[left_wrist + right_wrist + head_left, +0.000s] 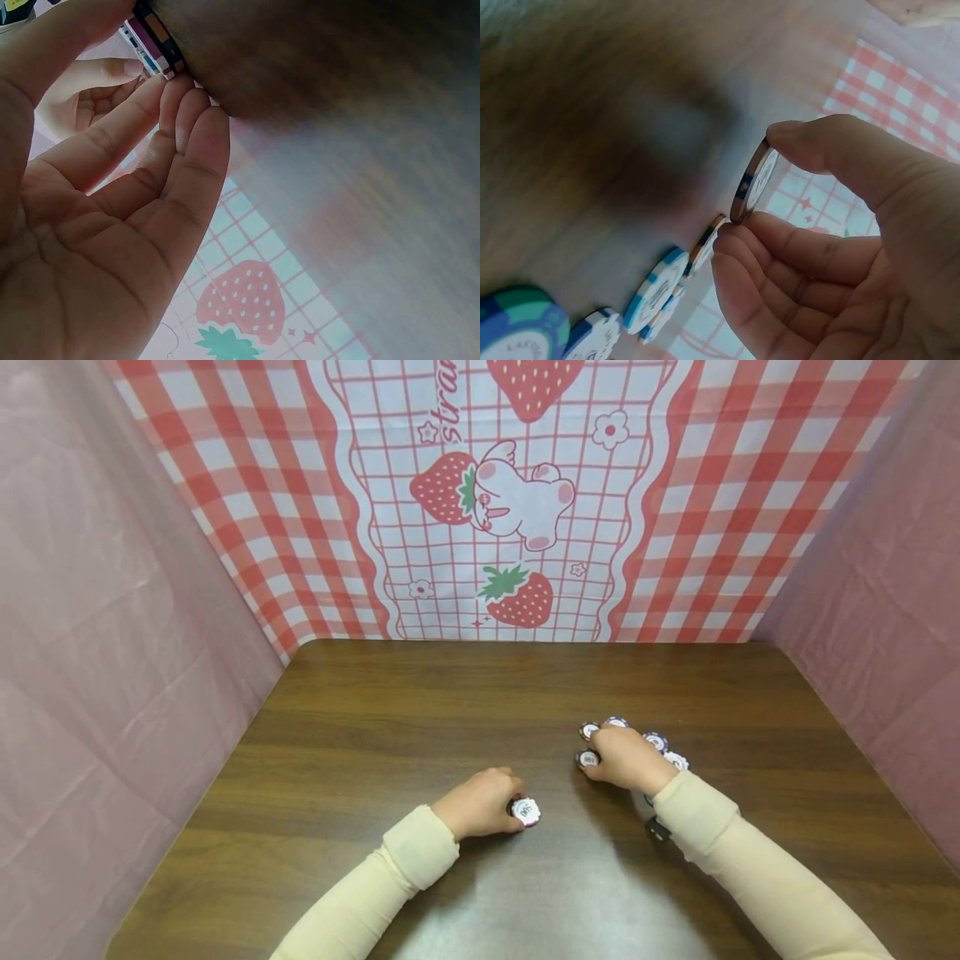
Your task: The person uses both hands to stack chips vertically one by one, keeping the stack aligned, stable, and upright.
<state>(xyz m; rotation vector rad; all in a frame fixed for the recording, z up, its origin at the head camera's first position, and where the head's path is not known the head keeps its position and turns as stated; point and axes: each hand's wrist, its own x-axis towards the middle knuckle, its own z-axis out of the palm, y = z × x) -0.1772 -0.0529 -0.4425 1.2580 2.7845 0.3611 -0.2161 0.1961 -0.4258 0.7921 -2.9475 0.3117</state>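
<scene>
My left hand grips a short stack of poker chips standing on the brown table. In the left wrist view the thumb and fingertips close round the striped edges of the stack. To its right, my right hand pinches a single dark-edged chip. The right wrist view shows that chip held on edge between thumb and fingers, lifted off the wood. Several loose chips lie flat around the right hand, blue and white ones among them.
A red-checked strawberry cloth hangs behind the table. Pink sheets wall in the left and right sides. Both forearms wear cream sleeves. A small black object sits under the right wrist.
</scene>
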